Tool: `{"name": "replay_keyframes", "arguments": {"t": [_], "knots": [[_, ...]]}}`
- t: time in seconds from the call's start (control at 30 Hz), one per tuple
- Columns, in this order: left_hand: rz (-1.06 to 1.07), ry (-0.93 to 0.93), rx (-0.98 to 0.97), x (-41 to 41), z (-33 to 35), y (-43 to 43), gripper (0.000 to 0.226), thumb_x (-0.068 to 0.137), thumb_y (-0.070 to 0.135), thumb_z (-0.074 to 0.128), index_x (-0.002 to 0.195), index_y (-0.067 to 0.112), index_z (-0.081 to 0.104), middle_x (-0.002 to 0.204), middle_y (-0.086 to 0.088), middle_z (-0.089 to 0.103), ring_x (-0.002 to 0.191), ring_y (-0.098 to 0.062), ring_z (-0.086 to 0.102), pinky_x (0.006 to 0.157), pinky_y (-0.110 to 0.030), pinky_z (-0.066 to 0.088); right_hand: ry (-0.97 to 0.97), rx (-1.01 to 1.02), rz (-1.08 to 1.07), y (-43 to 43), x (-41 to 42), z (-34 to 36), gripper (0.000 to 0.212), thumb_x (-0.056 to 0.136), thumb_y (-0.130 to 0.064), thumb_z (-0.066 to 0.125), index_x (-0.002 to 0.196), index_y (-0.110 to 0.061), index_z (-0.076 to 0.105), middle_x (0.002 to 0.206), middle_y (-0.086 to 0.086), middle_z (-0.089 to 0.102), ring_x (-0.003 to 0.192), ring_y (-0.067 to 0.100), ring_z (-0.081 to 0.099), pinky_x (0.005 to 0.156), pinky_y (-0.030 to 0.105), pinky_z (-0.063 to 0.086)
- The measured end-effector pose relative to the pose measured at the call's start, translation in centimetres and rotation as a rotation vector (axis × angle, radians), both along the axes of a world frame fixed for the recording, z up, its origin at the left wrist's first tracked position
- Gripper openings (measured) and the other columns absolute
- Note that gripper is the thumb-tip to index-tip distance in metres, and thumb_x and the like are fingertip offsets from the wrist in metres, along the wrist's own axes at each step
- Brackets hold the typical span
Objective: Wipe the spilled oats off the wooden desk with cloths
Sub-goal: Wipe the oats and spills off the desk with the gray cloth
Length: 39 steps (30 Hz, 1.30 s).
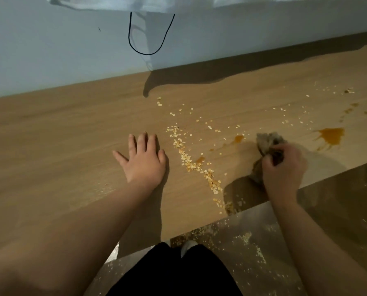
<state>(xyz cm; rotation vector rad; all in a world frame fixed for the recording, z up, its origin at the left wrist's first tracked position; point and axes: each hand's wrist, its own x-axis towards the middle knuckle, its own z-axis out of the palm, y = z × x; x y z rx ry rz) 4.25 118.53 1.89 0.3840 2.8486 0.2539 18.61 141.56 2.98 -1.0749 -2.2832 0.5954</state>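
Desk: a long light-brown wooden desk (50,135) carries the oat trail from its middle to its near edge.
Floor: a glossy grey floor (289,210) lies below the trail's near end, with pale flakes scattered on it.
Oat trail (landmark): pale rolled oats (191,163) form a diagonal band. Looser flakes are spread to its right.
Left hand: the left hand (144,161) lies just left of the trail, palm down, fingers straight and spread, resting on the wood and holding nothing.
Right hand: the right hand (283,167) is right of the trail and apart from it, its fingers curled round the cloth.
Cloth: a crumpled grey-brown cloth (268,139) is bunched in the right hand and touches the desk.
Stains: an orange patch (331,135) lies right of the trail, beyond the cloth. Smaller orange spots sit between the cloth and the trail.
Technique (judgement): opening the cloth flatter would likely gather more flakes per stroke. Sweeping toward the trail in overlapping passes should keep the oats in one pile. Dry flakes are probably best collected first, since the orange patches look wet and could smear.
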Motion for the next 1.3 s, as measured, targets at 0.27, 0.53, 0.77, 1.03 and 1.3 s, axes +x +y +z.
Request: {"name": "replay_keyframes", "arguments": {"t": [0.27,0.53,0.77,1.03,1.3], "knots": [[0.025,0.067,-0.032,0.5,-0.7,0.2,0.053,0.099,0.040,0.016,0.150,0.028,0.011,0.159,0.005,0.004,0.146,-0.021,-0.008,0.112,-0.062,-0.003,-0.276,-0.169,-0.059,2.4,-3.2,-0.6,0.042,0.087,-0.023,0.056,0.129,-0.023,0.051,0.139,0.014,0.041,0.118,0.034,0.038,0.101,0.041,0.033],[0.124,0.104,0.068,0.6,-0.4,0.0,0.053,0.098,0.043,0.030,0.148,0.028,0.022,0.158,0.001,0.014,0.146,-0.019,-0.001,0.114,-0.053,-0.004,-0.018,-0.227,0.327,2.5,-4.5,0.1,0.035,0.088,-0.016,0.056,0.122,-0.022,0.059,0.122,0.000,0.057,0.106,0.016,0.041,0.091,0.031,0.038],[0.373,0.060,-0.003,-0.1,-0.6,0.8,0.055,0.096,0.051,0.028,0.148,0.033,0.020,0.159,-0.010,0.005,0.145,-0.031,-0.006,0.114,-0.053,-0.005,-0.227,-0.089,0.362,3.7,-7.2,-0.5,0.047,0.087,-0.020,0.054,0.134,-0.024,0.049,0.144,0.006,0.040,0.113,0.026,0.035,0.099,0.033,0.029],[0.380,0.077,-0.045,-0.1,-1.0,1.1,0.055,0.097,0.050,0.025,0.148,0.034,0.017,0.159,-0.009,0.002,0.145,-0.029,-0.008,0.114,-0.051,-0.004,-0.058,-0.119,0.341,7.1,-9.1,-0.7,0.038,0.086,-0.014,0.056,0.124,-0.017,0.058,0.131,0.005,0.054,0.115,0.025,0.043,0.095,0.033,0.033],[0.367,0.074,-0.050,-0.1,-1.0,1.0,0.056,0.096,0.053,0.022,0.148,0.037,0.014,0.159,-0.007,0.004,0.145,-0.025,-0.007,0.115,-0.050,-0.002,-0.220,-0.067,0.853,1.5,-9.4,-1.0,0.042,0.087,-0.015,0.057,0.128,-0.024,0.055,0.134,-0.007,0.047,0.111,0.013,0.033,0.094,0.021,0.026]]}}
